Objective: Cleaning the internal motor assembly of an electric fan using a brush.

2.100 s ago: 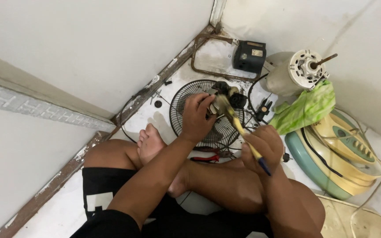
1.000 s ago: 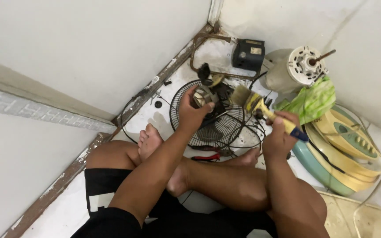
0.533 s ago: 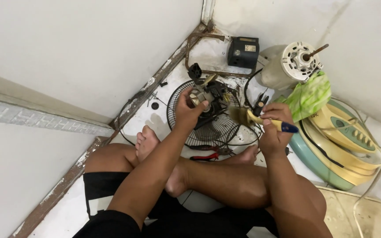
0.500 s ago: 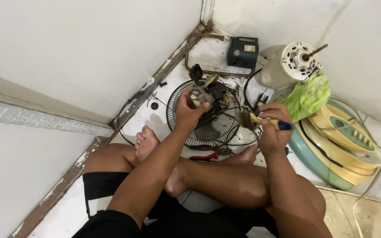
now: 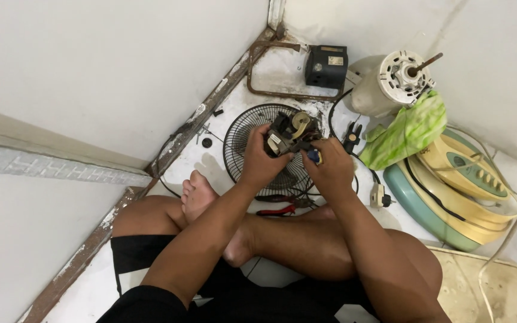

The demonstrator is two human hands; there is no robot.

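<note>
A small motor part point(image 5: 288, 134) is held over the fan grille point(image 5: 252, 128), which lies flat on the floor point(image 5: 234, 96). The left hand point(image 5: 262, 161) is closed around the part's left side, fingers wrapped from below. The right hand point(image 5: 332, 170) is closed at the part's right side, with a blue handle tip point(image 5: 314, 157) showing at the fingers; what tool it belongs to cannot be told. Both hands are touching or nearly touching at the part.

Red pliers point(image 5: 277, 210) are seen on the floor just under the wrists, beside the crossed legs. A bare foot point(image 5: 195, 194) rests at the grille's near-left edge.

Behind the grille: a black box point(image 5: 326, 66) in the corner, inside a bent metal frame point(image 5: 270, 90). To its right, a white fan motor point(image 5: 390, 81) with its shaft pointing up-right. A green cloth point(image 5: 405, 128) is draped just below the motor, over the stacked fan housings point(image 5: 456, 185), teal under yellow. A white plug point(image 5: 379, 195) lies between the housings and the right hand.
</note>
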